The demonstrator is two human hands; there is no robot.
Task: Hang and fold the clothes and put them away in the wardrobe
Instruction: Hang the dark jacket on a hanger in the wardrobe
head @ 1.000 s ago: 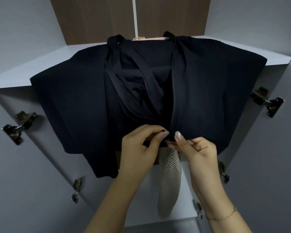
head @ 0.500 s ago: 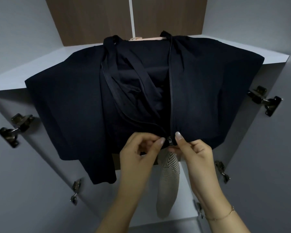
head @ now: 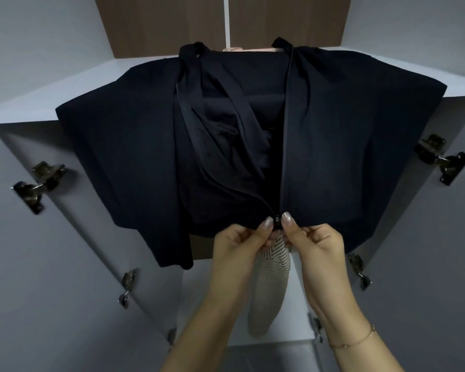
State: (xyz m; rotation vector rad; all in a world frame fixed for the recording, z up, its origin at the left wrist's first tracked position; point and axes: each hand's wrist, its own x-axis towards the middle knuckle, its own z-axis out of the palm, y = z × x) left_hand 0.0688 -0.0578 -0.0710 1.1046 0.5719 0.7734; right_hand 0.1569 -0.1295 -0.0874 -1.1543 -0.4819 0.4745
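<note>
So, head view only. Your jacket [head: 134,157] hangs on a hanger [head: 253,49] inside the wardrobe [head: 24,108], front facing you, both doors swung wide so the hinges [head: 39,183] show on each side. Front is open most of the way: the left zipper edge [head: 191,124] sags outward, the right one runs straight down. They meet only at the hem.

Your left hand [head: 239,251] and right hand [head: 317,248] are both closed in a pinch at that meeting point, thumbs either side of the slider [head: 276,219]. Looks like you're seating the zipper at the bottom; holding both hems tight keeps the two tracks lined up. Exactly what each finger clamps, hem or pull tab, I can't tell — it's dark on dark.

Striped garment [head: 271,280] hangs behind and below your hands, apart from the jacket. Thin bracelet [head: 355,342] on your right wrist.

My read: hanging is done; zipping is so the jacket stays on the hanger. Next move likely needs one hand anchoring the hem while the other pulls up. Risk: the slack left edge snagging.
</note>
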